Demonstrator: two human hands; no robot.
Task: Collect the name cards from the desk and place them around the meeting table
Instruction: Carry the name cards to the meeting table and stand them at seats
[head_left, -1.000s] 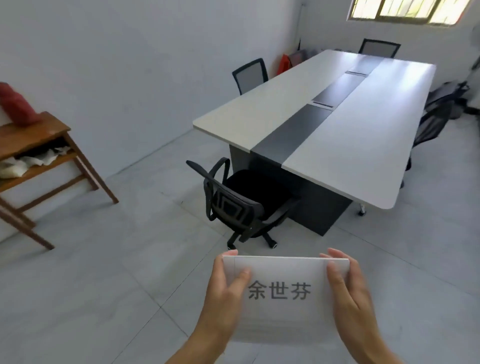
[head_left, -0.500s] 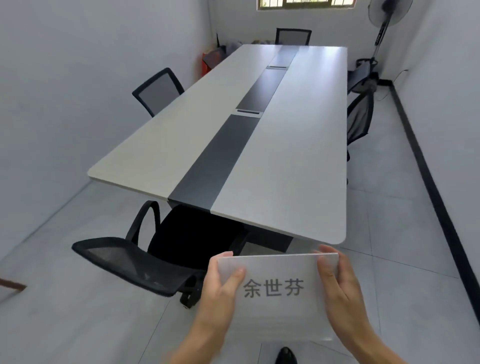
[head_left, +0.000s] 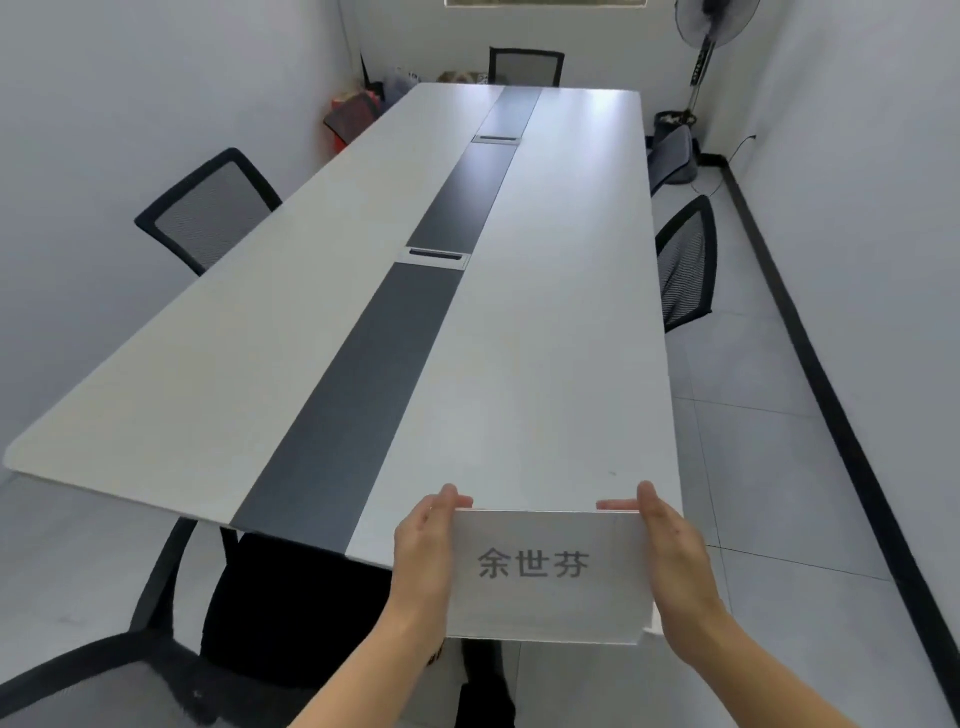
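Both forearms reach forward from the near edge, bare and angled slightly inward. The left hand (head_left: 423, 551) clamps one side of a card, palm facing right, fingers curled over its far top edge. The right hand (head_left: 670, 556) mirrors it, palm facing left, thumb raised, its grip closed likewise.

- The tabletop (head_left: 545, 364) runs lengthwise away from the viewer, with a strip (head_left: 395, 332) down its middle.
- One chair (head_left: 208, 208) stands left of it, one (head_left: 688, 260) right, one (head_left: 525, 66) at the far end, one (head_left: 104, 680) at the near left corner.
- A fan (head_left: 714, 31) stands in the far right corner.
- The card (head_left: 545, 571) sits between the hands, left (head_left: 423, 551) and right (head_left: 672, 556), over the near right edge.
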